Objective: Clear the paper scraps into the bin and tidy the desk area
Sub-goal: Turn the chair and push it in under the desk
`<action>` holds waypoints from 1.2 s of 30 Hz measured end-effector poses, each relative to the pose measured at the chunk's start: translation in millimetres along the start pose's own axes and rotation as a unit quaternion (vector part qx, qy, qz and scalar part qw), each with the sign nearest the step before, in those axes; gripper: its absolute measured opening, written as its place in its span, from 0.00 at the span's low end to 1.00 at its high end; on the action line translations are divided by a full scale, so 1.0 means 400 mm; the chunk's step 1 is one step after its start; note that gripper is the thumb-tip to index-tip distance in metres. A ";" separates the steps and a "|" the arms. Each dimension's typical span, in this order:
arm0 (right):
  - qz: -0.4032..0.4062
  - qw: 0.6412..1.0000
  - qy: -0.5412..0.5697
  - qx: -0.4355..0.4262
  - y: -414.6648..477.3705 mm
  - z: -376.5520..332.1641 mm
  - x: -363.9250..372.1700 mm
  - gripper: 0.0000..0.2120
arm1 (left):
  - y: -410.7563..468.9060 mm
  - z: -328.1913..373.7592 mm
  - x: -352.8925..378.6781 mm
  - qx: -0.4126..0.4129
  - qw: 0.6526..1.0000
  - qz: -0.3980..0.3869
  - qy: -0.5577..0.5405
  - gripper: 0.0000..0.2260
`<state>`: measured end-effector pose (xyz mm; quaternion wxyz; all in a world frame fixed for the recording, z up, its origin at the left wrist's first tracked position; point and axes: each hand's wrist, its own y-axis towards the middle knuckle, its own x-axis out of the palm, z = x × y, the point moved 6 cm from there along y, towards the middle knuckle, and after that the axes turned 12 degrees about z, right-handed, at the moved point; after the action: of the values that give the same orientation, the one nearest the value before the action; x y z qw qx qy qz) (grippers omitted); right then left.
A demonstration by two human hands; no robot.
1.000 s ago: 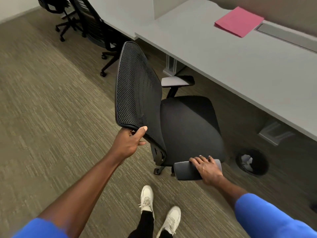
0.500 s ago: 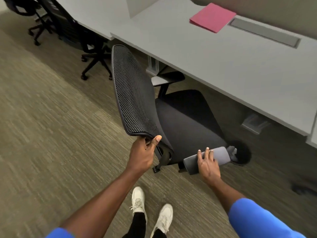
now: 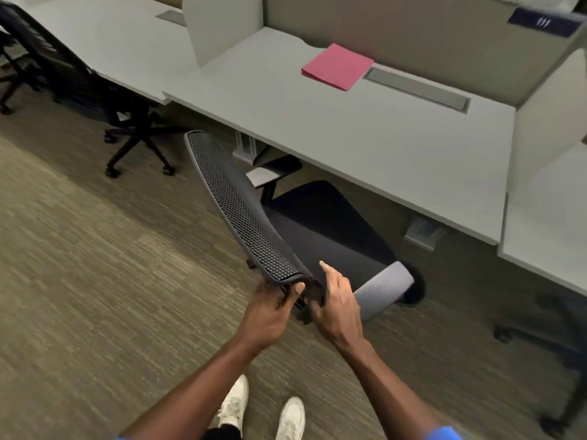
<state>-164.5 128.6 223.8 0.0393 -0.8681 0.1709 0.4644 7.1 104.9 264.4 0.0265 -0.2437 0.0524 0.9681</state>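
A black office chair with a mesh backrest [image 3: 241, 211] stands partly under the grey desk [image 3: 365, 144], its seat [image 3: 330, 236] half beneath the desk edge. My left hand [image 3: 273, 309] grips the near top edge of the backrest. My right hand [image 3: 336, 303] rests against the backrest's frame right beside it, fingers curled around the edge. The chair's grey armrest [image 3: 384, 290] sticks out to the right of my right hand. The black bin [image 3: 416, 290] is mostly hidden behind that armrest. A pink folder [image 3: 338, 66] lies on the desk.
A second black chair [image 3: 95, 100] stands at the neighbouring desk on the left. Another chair base [image 3: 546, 338] shows at the right edge. White dividers [image 3: 222, 23] separate the desks. A desk leg foot [image 3: 425, 233] sits under the desk. My white shoes [image 3: 263, 411] are on the carpet.
My right hand left the armrest and moved to the backrest beside my left hand. The chair has rolled further under the desk, and the view has tilted up.
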 end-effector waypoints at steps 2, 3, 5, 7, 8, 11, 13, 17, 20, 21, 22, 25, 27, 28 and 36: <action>0.041 0.999 0.014 -0.018 -0.019 -0.051 -0.035 0.38 | 0.002 -0.015 -0.037 0.007 0.999 -0.024 -0.028 0.17; 0.057 0.998 0.015 -0.026 -0.032 -0.077 -0.049 0.38 | 0.007 -0.021 -0.061 0.010 0.998 -0.031 -0.044 0.16; 0.093 0.995 0.008 -0.023 -0.055 -0.128 -0.075 0.38 | 0.031 -0.034 -0.119 0.031 0.998 -0.018 -0.050 0.17; 0.138 0.990 0.004 -0.001 -0.075 -0.167 -0.107 0.37 | 0.066 -0.044 -0.183 0.048 0.998 0.010 -0.039 0.21; 0.163 0.987 0.000 0.006 -0.083 -0.190 -0.123 0.36 | 0.088 -0.043 -0.221 0.059 0.997 0.026 -0.034 0.23; 0.220 0.975 -0.029 -0.003 -0.103 -0.263 -0.155 0.33 | 0.165 -0.042 -0.324 0.077 0.994 0.063 -0.037 0.32; 0.237 0.969 -0.068 -0.006 -0.123 -0.321 -0.155 0.32 | 0.220 -0.045 -0.393 0.085 0.992 0.083 -0.036 0.37; 0.240 0.958 -0.153 0.044 -0.140 -0.397 -0.133 0.35 | 0.329 -0.041 -0.479 0.165 0.982 0.085 0.041 0.31; 0.234 0.952 -0.181 0.085 -0.138 -0.428 -0.111 0.40 | 0.397 -0.050 -0.491 0.223 0.966 0.051 0.121 0.31; 0.234 0.949 -0.190 0.095 -0.134 -0.434 -0.105 0.41 | 0.413 -0.055 -0.488 0.243 0.959 0.040 0.144 0.32; 0.237 0.945 -0.201 0.102 -0.130 -0.438 -0.101 0.42 | 0.426 -0.063 -0.482 0.261 0.951 0.029 0.166 0.32; 0.261 0.932 -0.227 0.108 -0.112 -0.436 -0.105 0.40 | 0.461 -0.086 -0.464 0.300 0.928 -0.004 0.219 0.34; 0.274 0.929 -0.228 0.095 -0.099 -0.427 -0.105 0.38 | 0.490 -0.098 -0.460 0.329 0.907 -0.021 0.263 0.36; 0.279 0.930 -0.222 0.086 -0.092 -0.421 -0.104 0.37 | 0.506 -0.103 -0.461 0.345 0.893 -0.026 0.287 0.37; 0.319 0.924 -0.198 0.067 -0.039 -0.383 -0.117 0.34 | 0.658 -0.086 -0.463 0.386 0.833 -0.040 0.395 0.38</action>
<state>-61.8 120.5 347.3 -0.0195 -0.6534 0.4579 0.6026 165.9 -165.3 345.2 0.1347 -0.5769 0.4183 0.6885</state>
